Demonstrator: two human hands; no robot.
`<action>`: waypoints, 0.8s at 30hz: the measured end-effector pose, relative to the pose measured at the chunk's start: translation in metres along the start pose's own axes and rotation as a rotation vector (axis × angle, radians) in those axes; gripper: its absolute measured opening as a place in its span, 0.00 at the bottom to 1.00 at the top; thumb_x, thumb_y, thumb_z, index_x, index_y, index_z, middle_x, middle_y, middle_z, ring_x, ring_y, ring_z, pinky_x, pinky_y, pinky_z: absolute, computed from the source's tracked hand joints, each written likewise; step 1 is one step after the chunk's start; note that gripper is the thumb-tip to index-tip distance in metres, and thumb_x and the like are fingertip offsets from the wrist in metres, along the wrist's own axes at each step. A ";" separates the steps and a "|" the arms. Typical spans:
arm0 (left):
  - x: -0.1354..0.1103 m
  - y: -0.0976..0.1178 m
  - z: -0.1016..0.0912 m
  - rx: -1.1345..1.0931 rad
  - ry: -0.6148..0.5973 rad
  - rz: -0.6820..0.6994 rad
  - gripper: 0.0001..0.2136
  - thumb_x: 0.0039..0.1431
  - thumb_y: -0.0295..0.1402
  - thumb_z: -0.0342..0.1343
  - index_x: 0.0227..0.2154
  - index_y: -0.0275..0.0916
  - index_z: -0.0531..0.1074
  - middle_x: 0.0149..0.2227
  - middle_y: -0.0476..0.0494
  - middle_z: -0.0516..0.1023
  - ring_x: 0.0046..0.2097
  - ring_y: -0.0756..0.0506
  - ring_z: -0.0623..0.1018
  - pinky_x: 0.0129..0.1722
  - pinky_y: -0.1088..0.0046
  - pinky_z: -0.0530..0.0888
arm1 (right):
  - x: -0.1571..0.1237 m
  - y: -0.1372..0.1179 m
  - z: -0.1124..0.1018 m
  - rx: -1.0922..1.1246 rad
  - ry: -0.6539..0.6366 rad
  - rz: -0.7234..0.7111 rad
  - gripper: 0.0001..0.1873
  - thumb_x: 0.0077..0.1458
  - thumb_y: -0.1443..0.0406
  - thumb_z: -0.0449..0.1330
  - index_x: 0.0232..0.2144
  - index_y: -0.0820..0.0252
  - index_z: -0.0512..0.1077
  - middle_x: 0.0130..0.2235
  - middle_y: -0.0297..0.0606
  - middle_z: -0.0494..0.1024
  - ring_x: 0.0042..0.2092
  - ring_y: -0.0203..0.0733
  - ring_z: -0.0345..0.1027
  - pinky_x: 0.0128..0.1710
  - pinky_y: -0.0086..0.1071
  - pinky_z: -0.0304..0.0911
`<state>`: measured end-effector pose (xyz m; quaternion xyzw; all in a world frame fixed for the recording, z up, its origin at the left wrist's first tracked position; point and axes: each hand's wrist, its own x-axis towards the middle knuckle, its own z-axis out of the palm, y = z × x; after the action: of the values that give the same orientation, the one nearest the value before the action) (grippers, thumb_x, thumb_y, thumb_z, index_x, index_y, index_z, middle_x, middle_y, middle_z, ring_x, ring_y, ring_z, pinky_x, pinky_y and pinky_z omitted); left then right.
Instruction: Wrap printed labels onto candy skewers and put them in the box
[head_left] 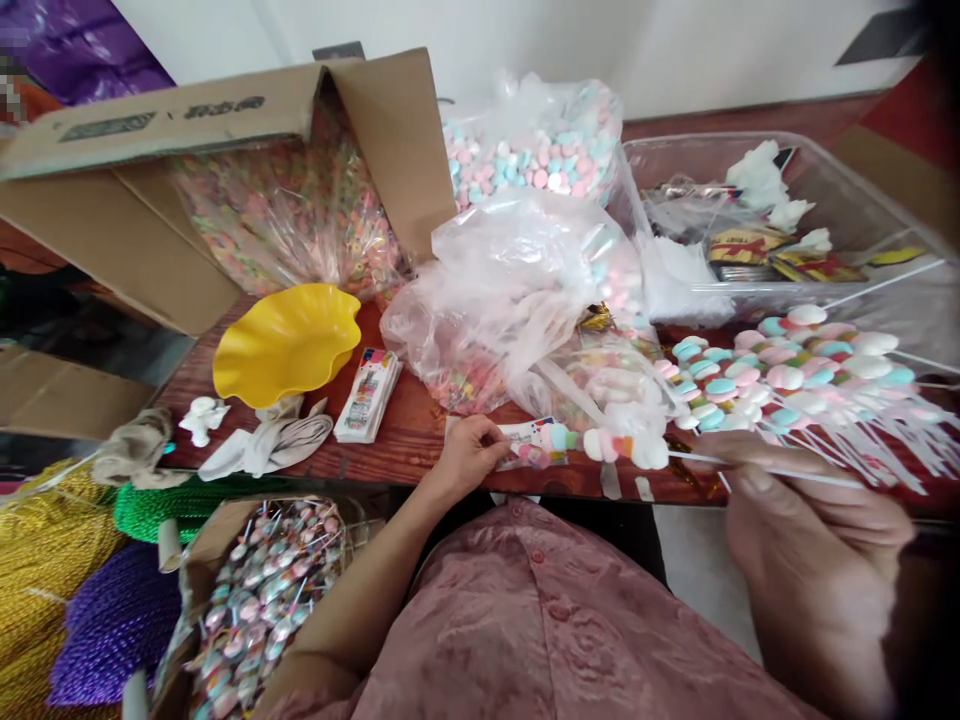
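Observation:
My right hand pinches the white stick of a marshmallow skewer, which lies level along the table's front edge. The skewer carries white, pink, orange and green pieces, and its far end points left at a small printed clear wrapper. Coloured pieces show in or under that wrapper; I cannot tell how far the skewer reaches inside. At the wrapper's left end my left hand is closed, thumb and forefinger pinching its edge. Right of the wrapper, several finished skewers are piled with their sticks towards me.
Behind the hands sit plastic bags of candy and a clear bin. To the left are a stack of wrappers, a yellow wavy bowl, white gloves and a large carton. Below stands a box of wrapped skewers.

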<state>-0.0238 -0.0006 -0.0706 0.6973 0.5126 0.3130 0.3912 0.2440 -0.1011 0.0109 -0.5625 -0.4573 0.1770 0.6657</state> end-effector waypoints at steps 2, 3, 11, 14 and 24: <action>0.002 0.001 -0.001 -0.037 -0.012 -0.053 0.06 0.48 0.27 0.64 0.20 0.35 0.73 0.21 0.53 0.71 0.25 0.54 0.67 0.26 0.79 0.63 | -0.008 -0.003 0.010 0.133 -0.025 0.042 0.04 0.49 0.66 0.67 0.31 0.54 0.81 0.34 0.37 0.81 0.37 0.48 0.76 0.49 0.50 0.69; 0.003 0.002 -0.002 -0.052 -0.022 -0.072 0.06 0.48 0.28 0.64 0.21 0.35 0.74 0.21 0.53 0.71 0.25 0.54 0.67 0.25 0.79 0.63 | -0.010 -0.004 0.012 0.167 -0.025 0.078 0.05 0.47 0.67 0.67 0.30 0.54 0.82 0.34 0.38 0.82 0.38 0.48 0.76 0.50 0.50 0.68; 0.008 0.005 -0.008 -0.033 -0.107 -0.065 0.11 0.47 0.36 0.68 0.20 0.35 0.75 0.22 0.52 0.72 0.26 0.53 0.67 0.26 0.78 0.63 | -0.009 0.014 0.009 0.132 -0.019 0.084 0.06 0.46 0.67 0.68 0.30 0.52 0.82 0.33 0.35 0.82 0.36 0.43 0.75 0.46 0.42 0.69; 0.006 0.010 -0.012 0.016 -0.148 0.070 0.08 0.51 0.32 0.66 0.22 0.35 0.76 0.24 0.51 0.73 0.27 0.53 0.69 0.28 0.78 0.64 | -0.007 0.020 0.011 0.093 -0.096 0.005 0.09 0.50 0.69 0.67 0.33 0.50 0.82 0.34 0.34 0.82 0.36 0.42 0.75 0.40 0.38 0.69; 0.004 0.006 -0.013 0.126 -0.189 0.176 0.06 0.53 0.29 0.65 0.24 0.36 0.76 0.26 0.50 0.74 0.30 0.51 0.72 0.33 0.76 0.68 | -0.010 0.012 0.012 -0.030 -0.294 -0.284 0.17 0.51 0.74 0.63 0.40 0.47 0.80 0.34 0.33 0.81 0.37 0.46 0.75 0.41 0.46 0.70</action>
<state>-0.0307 0.0056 -0.0587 0.7892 0.4290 0.2464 0.3639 0.2329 -0.0981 -0.0049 -0.4704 -0.6270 0.1547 0.6014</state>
